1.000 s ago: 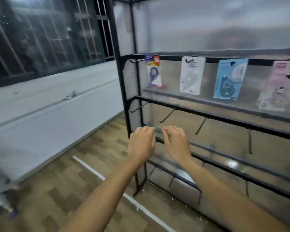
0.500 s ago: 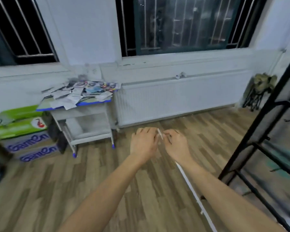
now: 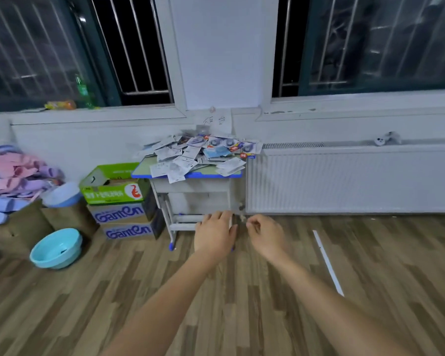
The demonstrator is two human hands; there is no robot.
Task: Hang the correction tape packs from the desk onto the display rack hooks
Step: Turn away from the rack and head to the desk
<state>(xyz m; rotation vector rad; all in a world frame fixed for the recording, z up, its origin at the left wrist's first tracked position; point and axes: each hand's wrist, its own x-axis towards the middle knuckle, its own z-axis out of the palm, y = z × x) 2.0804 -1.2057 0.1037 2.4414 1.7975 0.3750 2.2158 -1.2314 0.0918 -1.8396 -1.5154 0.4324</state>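
- The left hand (image 3: 213, 233) is held out in front of the body, with its back turned up and its fingers straight and close together.
- It seems to hold nothing. A thin pale strip shows at its fingertips, but I cannot tell if that is a pack or part of the desk leg behind it.
- The right hand (image 3: 266, 233) is just beside the left hand, a small gap apart. Its fingers are curled in loosely, with the thumb near the first finger.
- It is a bit blurry, so I cannot tell for sure if it pinches something small. It looks empty.
- Both hands are low in the view, over the wooden floor (image 3: 242, 304). They point straight ahead at the desk (image 3: 190, 174).
- The desk is well apart from the hands, farther away and higher in the view. It stands against the white wall, next to the radiator (image 3: 344, 181).
- The correction tape packs (image 3: 198, 156) lie on the desk top in a big messy pile. They lie flat and point every which way. A few hang over the front edge.
- The pile sits almost in line with the left hand, so I think that hand is a little nearer to it.
- The display rack is not in view here.
- I think the next move is to step up to the desk and reach up and forward for a pack.
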